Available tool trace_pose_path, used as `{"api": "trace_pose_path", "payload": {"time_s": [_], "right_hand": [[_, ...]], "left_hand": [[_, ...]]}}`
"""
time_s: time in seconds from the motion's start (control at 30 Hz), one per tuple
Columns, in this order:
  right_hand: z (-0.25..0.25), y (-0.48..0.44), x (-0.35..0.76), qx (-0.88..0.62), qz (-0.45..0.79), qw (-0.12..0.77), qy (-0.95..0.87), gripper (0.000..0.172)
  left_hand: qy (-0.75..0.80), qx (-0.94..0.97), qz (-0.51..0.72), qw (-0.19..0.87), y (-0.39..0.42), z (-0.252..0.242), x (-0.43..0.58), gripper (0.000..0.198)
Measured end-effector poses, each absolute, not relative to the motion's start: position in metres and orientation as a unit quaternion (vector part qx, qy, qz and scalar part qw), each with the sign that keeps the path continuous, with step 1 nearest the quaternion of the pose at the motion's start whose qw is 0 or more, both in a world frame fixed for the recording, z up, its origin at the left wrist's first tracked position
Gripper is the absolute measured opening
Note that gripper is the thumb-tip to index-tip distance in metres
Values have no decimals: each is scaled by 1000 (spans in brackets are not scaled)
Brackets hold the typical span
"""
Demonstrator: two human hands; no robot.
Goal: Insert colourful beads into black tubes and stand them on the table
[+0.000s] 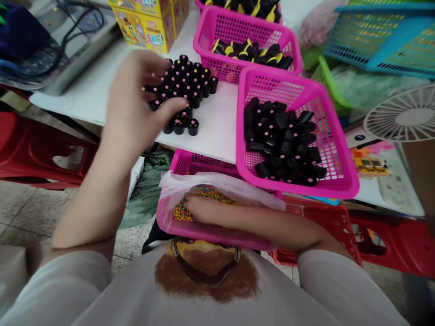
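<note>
My left hand (136,97) is blurred by motion above a cluster of small black caps with pink dots (190,86) standing on the white table (217,127); its fingers curl, and whether they hold a cap is unclear. My right hand (200,210) reaches into a plastic-lined pink basket (190,226) on my lap, its fingers buried among tiny multicoloured beads (181,210). A large pink basket (336,181) at the table's near edge holds many loose black caps (282,140).
Further back stand two pink baskets with black-and-yellow parts (251,50), a yellow printed box (146,27) and a blue basket (380,40). A white fan (404,115) lies at right. Red plastic stools (41,154) flank me on both sides.
</note>
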State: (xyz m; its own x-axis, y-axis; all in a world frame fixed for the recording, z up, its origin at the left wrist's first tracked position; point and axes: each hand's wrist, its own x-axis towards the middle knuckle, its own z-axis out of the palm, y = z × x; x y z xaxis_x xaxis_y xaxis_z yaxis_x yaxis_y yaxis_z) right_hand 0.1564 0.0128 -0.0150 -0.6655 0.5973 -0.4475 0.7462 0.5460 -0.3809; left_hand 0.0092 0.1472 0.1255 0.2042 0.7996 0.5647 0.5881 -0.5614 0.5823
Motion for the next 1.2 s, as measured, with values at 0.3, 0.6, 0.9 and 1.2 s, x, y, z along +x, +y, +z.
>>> {"api": "trace_pose_path", "payload": {"time_s": [0.3, 0.6, 0.9, 1.2], "right_hand": [[-27, 23, 159, 335, -353, 66, 871, 29], [-29, 22, 179, 362, -455, -44, 812, 36], [19, -1, 232, 445, -443, -100, 772, 31], [59, -13, 217, 426, -293, -37, 855, 40]], "left_hand": [[264, 962, -31, 53, 138, 132, 208, 42], [313, 933, 70, 163, 110, 165, 171, 82], [357, 846, 289, 272, 26, 68, -21, 34], [397, 790, 282, 372, -25, 4, -20, 37]]}}
